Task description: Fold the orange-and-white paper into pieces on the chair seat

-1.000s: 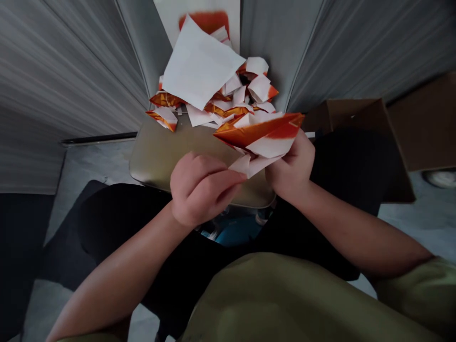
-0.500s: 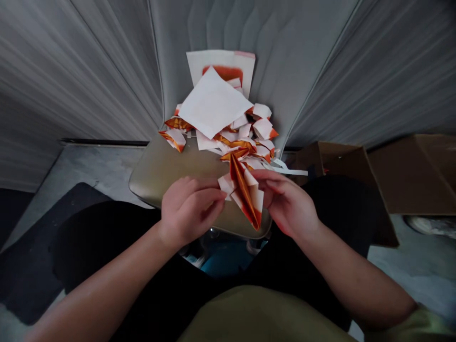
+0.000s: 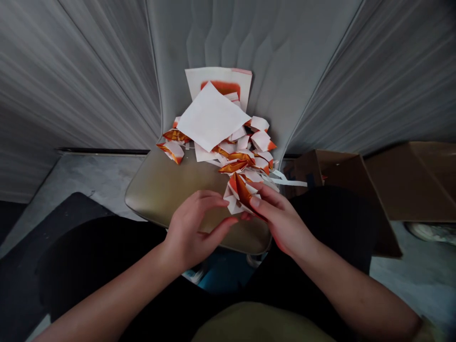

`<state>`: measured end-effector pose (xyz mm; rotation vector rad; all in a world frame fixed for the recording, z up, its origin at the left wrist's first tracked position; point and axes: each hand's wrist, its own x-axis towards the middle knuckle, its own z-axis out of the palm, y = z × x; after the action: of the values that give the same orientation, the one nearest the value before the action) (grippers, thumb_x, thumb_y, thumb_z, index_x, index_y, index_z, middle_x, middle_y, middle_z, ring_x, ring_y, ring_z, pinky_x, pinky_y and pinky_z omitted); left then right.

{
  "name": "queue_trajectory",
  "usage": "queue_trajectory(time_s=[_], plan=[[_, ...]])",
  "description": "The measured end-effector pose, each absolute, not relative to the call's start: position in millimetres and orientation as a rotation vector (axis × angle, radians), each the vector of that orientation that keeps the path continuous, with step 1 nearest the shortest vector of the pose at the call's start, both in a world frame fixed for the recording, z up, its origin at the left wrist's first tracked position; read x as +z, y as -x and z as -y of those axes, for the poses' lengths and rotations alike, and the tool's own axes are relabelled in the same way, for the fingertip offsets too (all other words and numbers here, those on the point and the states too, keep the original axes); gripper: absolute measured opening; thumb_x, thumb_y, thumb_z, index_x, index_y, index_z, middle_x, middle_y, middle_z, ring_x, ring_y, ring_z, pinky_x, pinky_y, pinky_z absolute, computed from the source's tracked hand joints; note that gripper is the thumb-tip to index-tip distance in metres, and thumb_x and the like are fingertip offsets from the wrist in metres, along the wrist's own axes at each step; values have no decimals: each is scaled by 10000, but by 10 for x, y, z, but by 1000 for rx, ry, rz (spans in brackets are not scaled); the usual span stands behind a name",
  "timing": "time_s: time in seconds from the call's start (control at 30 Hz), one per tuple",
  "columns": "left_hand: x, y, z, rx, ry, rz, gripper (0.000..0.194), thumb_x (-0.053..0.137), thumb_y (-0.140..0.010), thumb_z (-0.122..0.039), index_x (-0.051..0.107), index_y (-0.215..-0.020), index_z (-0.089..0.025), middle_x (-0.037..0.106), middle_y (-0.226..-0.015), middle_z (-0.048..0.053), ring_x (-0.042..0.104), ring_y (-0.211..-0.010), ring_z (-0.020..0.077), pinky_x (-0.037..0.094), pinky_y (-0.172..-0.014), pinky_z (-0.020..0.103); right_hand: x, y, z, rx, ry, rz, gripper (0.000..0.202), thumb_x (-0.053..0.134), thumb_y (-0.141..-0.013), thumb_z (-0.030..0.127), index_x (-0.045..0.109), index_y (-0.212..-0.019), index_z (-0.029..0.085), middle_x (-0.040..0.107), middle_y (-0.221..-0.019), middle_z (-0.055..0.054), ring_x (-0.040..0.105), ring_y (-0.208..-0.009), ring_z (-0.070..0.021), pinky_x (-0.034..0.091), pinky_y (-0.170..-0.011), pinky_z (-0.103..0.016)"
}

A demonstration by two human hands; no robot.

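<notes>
A folded paper piece (image 3: 241,190), white outside with an orange-gold and red inside, is above the front of the chair seat (image 3: 156,185). My right hand (image 3: 285,216) grips it from the right, the thumb pressed on its gold face. To its left my left hand (image 3: 195,225) has thumb and fingers spread, the fingertips close to the paper's white edge; whether they touch it I cannot tell. Behind lie several similar folded pieces (image 3: 263,141) in white, red and gold. A square white sheet (image 3: 213,116) rests on top of them.
A larger sheet with a red-orange patch (image 3: 194,78) leans against the grey chair back (image 3: 278,28). White paper strips (image 3: 290,182) stick out at the pile's right. Cardboard boxes (image 3: 409,180) stand on the floor at the right, and a dark mat (image 3: 71,223) lies at the left.
The left fingers have let go of the paper and opened out. My right hand has shifted its hold, thumb now over the gold face, and the paper has turned. The whole view has tilted slightly.
</notes>
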<state>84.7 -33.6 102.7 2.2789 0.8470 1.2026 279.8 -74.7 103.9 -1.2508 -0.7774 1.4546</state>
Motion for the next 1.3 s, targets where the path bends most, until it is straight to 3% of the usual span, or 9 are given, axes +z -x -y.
queue_trajectory(time_s=[0.1, 0.27, 0.47, 0.73, 0.9, 1.1, 1.3], plan=[[1028, -875, 322, 1140, -2190, -940, 338, 766, -879, -214, 635, -1191, -211, 741, -1008, 50, 719, -859, 164, 611, -777, 276, 1017, -2803, 743, 1352, 1308, 824, 415, 810, -790, 495, 725, -1148, 303, 766, -1145, -33, 720, -996, -234, 633, -762, -366], [1007, -895, 302, 1135, -2161, -952, 159, 701, -896, -109, 706, -1027, -199, 730, -982, 39, 706, -882, 138, 592, -816, 245, 1011, -2794, 734, 1257, 1316, 881, 399, 808, -791, 480, 715, -1144, 318, 748, -1215, -23, 724, -1039, -247, 637, -803, -389], [930, -895, 288, 1068, -2225, -1027, 328, 768, -885, -233, 675, -1198, -198, 720, -1003, 47, 690, -889, 159, 596, -826, 279, 996, -2777, 732, 1231, 1263, 875, 339, 805, -804, 425, 725, -1115, 318, 762, -1151, -7, 720, -1008, -218, 631, -784, -357], [911, -925, 269, 1128, -2156, -1009, 115, 675, -899, -135, 687, -1002, -187, 717, -964, 53, 691, -863, 143, 590, -786, 265, 992, -2775, 729, 1239, 1281, 865, 357, 796, -803, 428, 715, -1132, 316, 752, -1193, -19, 716, -1045, -230, 629, -797, -379], [985, -924, 236, 1081, -1915, -938, 28, 666, -903, -193, 687, -922, -192, 720, -904, 41, 689, -802, 135, 588, -719, 251, 986, -2775, 730, 1161, 1276, 932, 323, 784, -829, 376, 711, -1138, 319, 752, -1208, -9, 703, -1107, -216, 585, -950, -398], [986, -955, 238, 1042, -1825, -895, 25, 691, -894, -217, 703, -896, -195, 718, -892, 37, 691, -788, 131, 586, -699, 240, 1000, -2759, 789, 1055, 1383, 1123, 376, 761, -864, 397, 672, -1221, 320, 729, -1270, -30, 711, -1066, -230, 605, -864, -389], [963, -1000, 300, 961, -1752, -1012, 56, 665, -892, -236, 706, -879, -199, 738, -851, 24, 690, -751, 135, 573, -684, 248, 994, -2763, 805, 824, 1419, 1305, 363, 748, -880, 343, 672, -1232, 296, 722, -1272, -42, 687, -1106, -234, 577, -915, -402]])
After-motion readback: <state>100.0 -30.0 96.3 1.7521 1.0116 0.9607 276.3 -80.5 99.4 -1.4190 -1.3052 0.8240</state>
